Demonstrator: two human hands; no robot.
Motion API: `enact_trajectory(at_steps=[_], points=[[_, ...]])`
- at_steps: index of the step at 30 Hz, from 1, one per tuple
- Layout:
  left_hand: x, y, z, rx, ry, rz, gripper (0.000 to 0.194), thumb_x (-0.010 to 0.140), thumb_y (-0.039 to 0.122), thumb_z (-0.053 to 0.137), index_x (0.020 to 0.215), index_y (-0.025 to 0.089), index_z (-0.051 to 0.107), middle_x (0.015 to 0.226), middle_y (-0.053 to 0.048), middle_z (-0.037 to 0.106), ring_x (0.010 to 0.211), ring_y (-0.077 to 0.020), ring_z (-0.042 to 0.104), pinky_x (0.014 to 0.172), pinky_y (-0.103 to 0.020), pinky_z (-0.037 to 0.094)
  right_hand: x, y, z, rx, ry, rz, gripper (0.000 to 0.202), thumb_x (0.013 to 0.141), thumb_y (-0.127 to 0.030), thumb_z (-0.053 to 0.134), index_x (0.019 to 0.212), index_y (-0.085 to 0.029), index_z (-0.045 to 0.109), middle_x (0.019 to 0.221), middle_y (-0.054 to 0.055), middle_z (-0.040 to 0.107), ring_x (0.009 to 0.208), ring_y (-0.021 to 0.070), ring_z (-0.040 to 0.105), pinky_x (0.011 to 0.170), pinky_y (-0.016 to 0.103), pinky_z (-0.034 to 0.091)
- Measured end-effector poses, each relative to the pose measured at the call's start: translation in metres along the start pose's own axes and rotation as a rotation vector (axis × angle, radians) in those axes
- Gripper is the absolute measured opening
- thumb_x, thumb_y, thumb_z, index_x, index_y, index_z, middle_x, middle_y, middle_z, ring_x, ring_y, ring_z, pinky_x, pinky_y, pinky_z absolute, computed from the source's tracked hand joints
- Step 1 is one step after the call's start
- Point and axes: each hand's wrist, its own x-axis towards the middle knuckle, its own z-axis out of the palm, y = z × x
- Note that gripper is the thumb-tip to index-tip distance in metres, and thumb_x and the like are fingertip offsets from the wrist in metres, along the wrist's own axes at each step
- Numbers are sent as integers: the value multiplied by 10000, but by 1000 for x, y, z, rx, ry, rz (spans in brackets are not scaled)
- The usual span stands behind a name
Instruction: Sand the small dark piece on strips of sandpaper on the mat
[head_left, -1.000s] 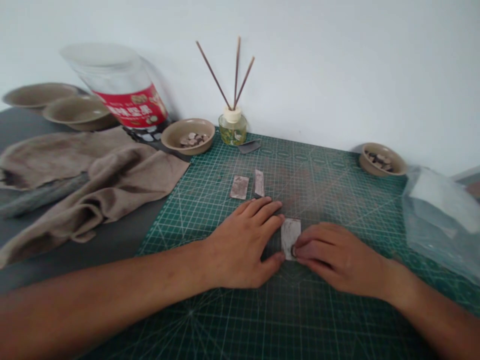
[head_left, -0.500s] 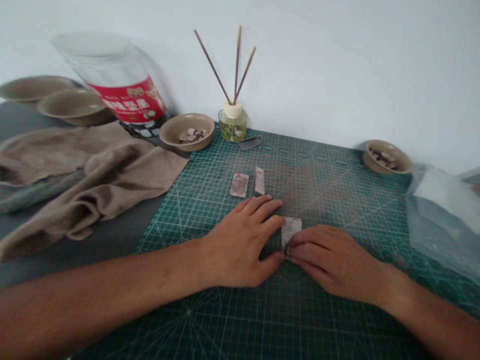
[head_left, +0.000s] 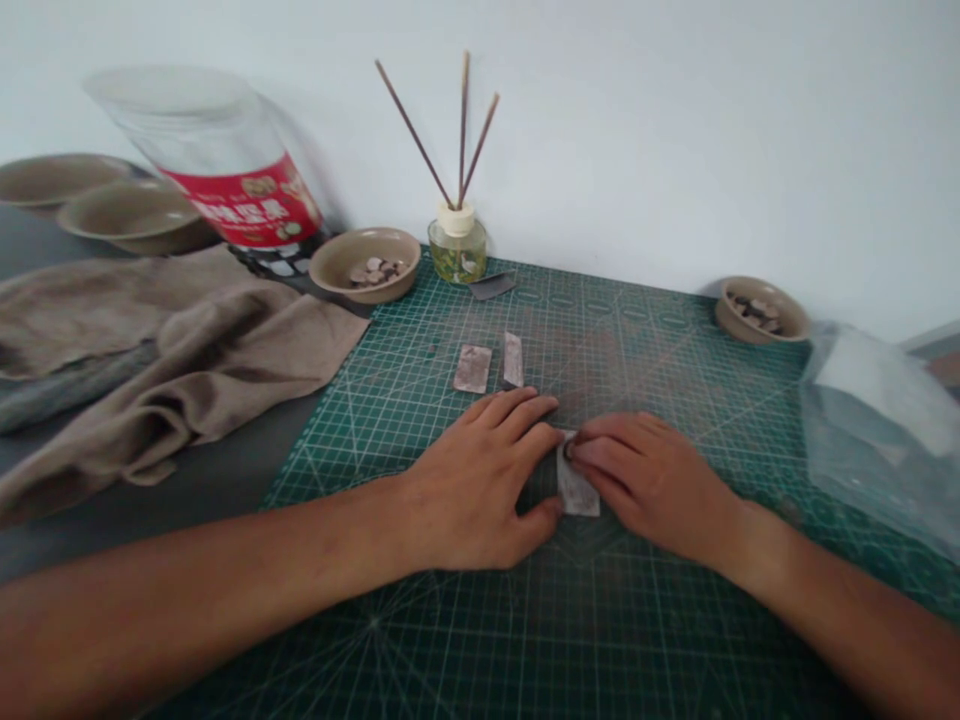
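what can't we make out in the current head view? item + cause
All head view:
- Small dark piece: full shape hidden by the right hand pinching it.
- Pale sheet: upper right corner covered by the right hand.
- Jar label: print blurred.
- Plastic bag: cut by right edge; contents hazy through the plastic.
- Brown cloth: cut by left edge.

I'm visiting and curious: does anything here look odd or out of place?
The green cutting mat has brownish smudges across its far half, dulling the printed grid; at left, the brown cloth lies rumpled, not flat.
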Motion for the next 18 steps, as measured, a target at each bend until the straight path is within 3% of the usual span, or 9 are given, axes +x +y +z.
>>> enact_trajectory(at_steps=[6, 12, 16, 18], points=[[0, 1, 1, -3, 9, 11, 491, 856, 439, 623, 1259, 165, 565, 1535, -137, 445, 1476, -332, 326, 1216, -525, 288, -3, -1, -2, 107, -22, -46, 130, 999, -177, 531, 1016, -195, 658, 1041, 67, 725, 898, 204, 666, 778, 370, 489], [0, 1, 0, 2, 1, -5, 521, 859, 440, 617, 1289, 155, 549, 1542, -139, 436, 1477, -336, 323, 1217, -523, 288, 4, -1, 3, 13, 49, 114, 120, 998, -196, 536, 992, -181, 655, 1030, 90, 712, 909, 245, 650, 810, 416, 491], [-1, 1, 1, -1, 11, 2, 510, 860, 447, 621, 1275, 158, 554, 1540, -139, 440, 1477, -332, 325, 1213, -519, 298, -2, 1, -2, 106, -60, -4, 123, 988, -173, 543, 1030, -196, 657, 1033, 68, 711, 903, 222, 648, 787, 386, 490], [-1, 1, 2, -1, 18, 11, 496, 858, 440, 622, 1260, 157, 559, 1535, -141, 444, 1475, -336, 328, 1212, -524, 300, 0, 2, 0, 99, -53, -54, 137, 987, -157, 532, 1032, -196, 656, 1050, 70, 713, 924, 224, 652, 796, 387, 488]])
